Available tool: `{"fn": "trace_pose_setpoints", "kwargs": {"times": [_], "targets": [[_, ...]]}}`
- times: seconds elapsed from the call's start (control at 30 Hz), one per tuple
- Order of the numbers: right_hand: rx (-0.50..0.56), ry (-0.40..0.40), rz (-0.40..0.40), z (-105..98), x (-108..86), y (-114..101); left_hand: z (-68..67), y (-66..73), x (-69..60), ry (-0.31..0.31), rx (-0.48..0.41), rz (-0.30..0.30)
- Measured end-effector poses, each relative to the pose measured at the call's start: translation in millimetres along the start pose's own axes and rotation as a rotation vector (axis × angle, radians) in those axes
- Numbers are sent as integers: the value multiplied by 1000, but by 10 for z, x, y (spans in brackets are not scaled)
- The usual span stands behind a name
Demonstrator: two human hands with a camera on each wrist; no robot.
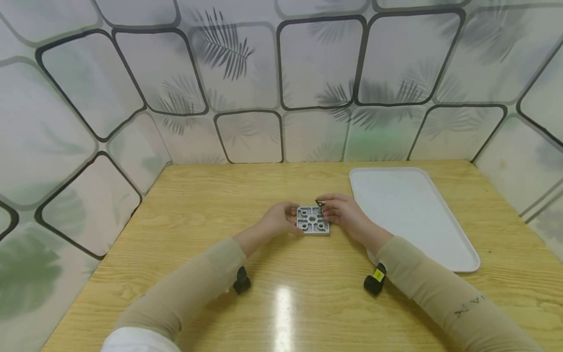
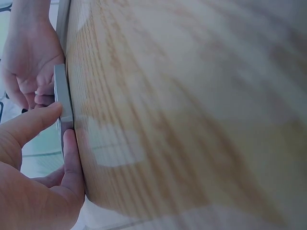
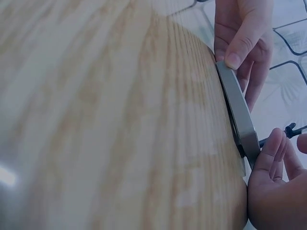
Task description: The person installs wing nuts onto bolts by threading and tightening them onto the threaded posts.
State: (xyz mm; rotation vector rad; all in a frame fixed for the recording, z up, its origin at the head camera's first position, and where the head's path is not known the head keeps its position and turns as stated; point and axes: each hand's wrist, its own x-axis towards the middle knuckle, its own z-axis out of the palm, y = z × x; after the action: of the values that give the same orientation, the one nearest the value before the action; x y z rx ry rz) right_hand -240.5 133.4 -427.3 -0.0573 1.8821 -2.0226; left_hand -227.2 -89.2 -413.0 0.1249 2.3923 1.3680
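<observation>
A square grey plate [image 1: 313, 220] with ribs and several round holes lies on the wooden table, in front of the person. Thumb and fingers of the left hand [image 1: 278, 219] grip its left edge; in the left wrist view the thumb [image 2: 45, 117] presses its side. At the plate's far right corner the right hand [image 1: 345, 212] pinches a small screw with a dark, lever-like top [image 1: 319, 203], which stands upright over a hole. The right wrist view shows the dark screw top [image 3: 290, 130] beyond the fingertips; its exact kind is unclear, and fingers hide part of the shaft.
A white tray [image 1: 402, 210] lies on the table [image 1: 220, 195] to the right, partly behind the right forearm. A patterned wall covering [image 1: 248, 137] rises along the table's back and sides. Each wrist carries a small black camera, such as the right one [image 1: 374, 281].
</observation>
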Motion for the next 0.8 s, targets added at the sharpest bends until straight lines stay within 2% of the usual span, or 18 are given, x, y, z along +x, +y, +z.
{"fn": "trace_pose_setpoints", "kwargs": {"times": [0.2,0.8], "targets": [[-52,-4,-6,8,1,19,2,-2,-12,-7,-3,3],[-131,76,3,27,42,55,-5,1,4,-1,13,-13]]}}
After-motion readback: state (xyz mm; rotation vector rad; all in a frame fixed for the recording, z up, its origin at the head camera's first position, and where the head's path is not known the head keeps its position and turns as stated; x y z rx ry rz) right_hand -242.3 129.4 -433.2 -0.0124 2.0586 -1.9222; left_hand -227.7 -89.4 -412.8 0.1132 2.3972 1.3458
